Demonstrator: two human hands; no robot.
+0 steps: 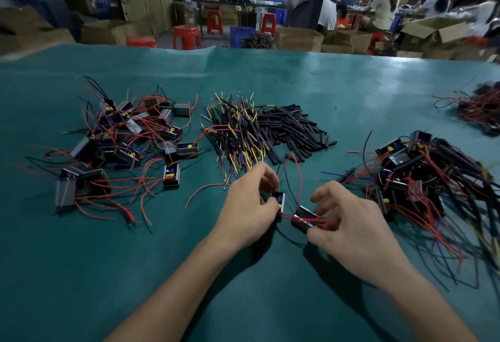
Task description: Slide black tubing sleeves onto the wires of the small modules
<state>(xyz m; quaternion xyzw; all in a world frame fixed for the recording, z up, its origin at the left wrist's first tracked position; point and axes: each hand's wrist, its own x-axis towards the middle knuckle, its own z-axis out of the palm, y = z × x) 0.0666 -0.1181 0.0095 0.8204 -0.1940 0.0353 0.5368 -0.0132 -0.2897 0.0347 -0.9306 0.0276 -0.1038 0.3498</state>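
My left hand (250, 206) grips a small black module (280, 201) with yellow and blue parts showing, just above the green table mat (189, 274). My right hand (349, 222) pinches a second black module (304, 218) together with its red wires (296, 176), which loop upward between the hands. A heap of loose black tubing sleeves (295, 128) lies beyond the hands, next to a bundle of yellow and purple wires with sleeves on them (235, 133).
A pile of modules with bare red wires (127, 138) lies at the left. A pile of modules with black-sleeved wires (422, 179) lies at the right, another wire pile (481, 106) at the far right. Beyond the table stand cardboard boxes, red stools and seated people.
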